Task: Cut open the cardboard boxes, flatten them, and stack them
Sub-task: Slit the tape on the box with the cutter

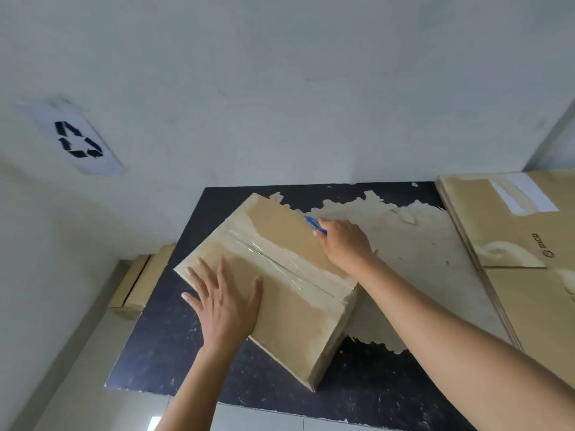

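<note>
A closed brown cardboard box (289,306) sits at an angle on the dark worn tabletop (161,349), with clear tape running along its top seam. My left hand (224,306) lies flat on the box's near left part, fingers spread. My right hand (342,241) grips a small blue cutter (315,224) at the box's far right edge. The cutter's tip touches the cardboard near the far corner.
Flattened cardboard sheets (529,244) are stacked on the right of the table, one with a white label. Another cardboard box (140,284) stands on the floor left of the table by the wall. A recycling sign (77,140) hangs on the wall.
</note>
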